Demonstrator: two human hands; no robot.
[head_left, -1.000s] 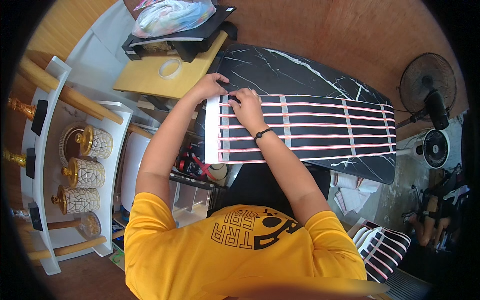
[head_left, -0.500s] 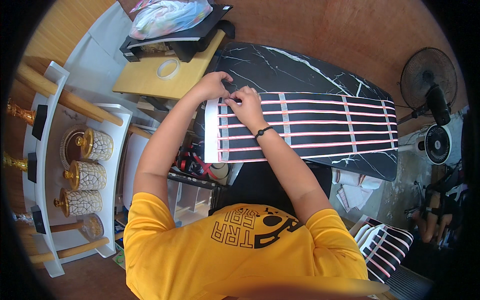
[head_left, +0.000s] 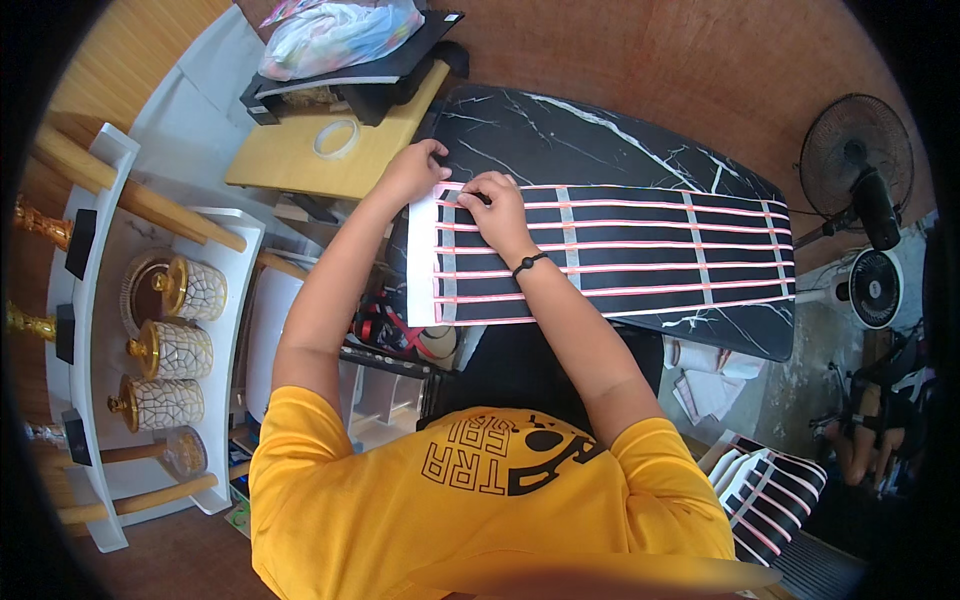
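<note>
A long black sheet (head_left: 640, 233) with pink-and-white strips along it and greyish tape bands across lies on the black marble-patterned table (head_left: 600, 150). At its left end runs a plain white border (head_left: 423, 262). My left hand (head_left: 413, 172) is at the far left corner of that border, thumb and forefinger apart. My right hand (head_left: 497, 212) rests on the sheet close by, near the outermost pink strip. Its fingers curl toward the thumb; whatever is between them is too small to make out. A black bracelet (head_left: 530, 263) circles my right wrist.
A tape roll (head_left: 336, 138) lies on a yellow side table (head_left: 270, 165) at far left, near a plastic bag (head_left: 340, 40). White shelves with patterned jars (head_left: 195, 290) stand left. Two fans (head_left: 872, 288) are right. Another striped stack (head_left: 775, 500) sits lower right.
My left hand has shifted slightly left and toward me, moving away from the right hand. My right hand stays almost in place. The sheet has not visibly moved.
</note>
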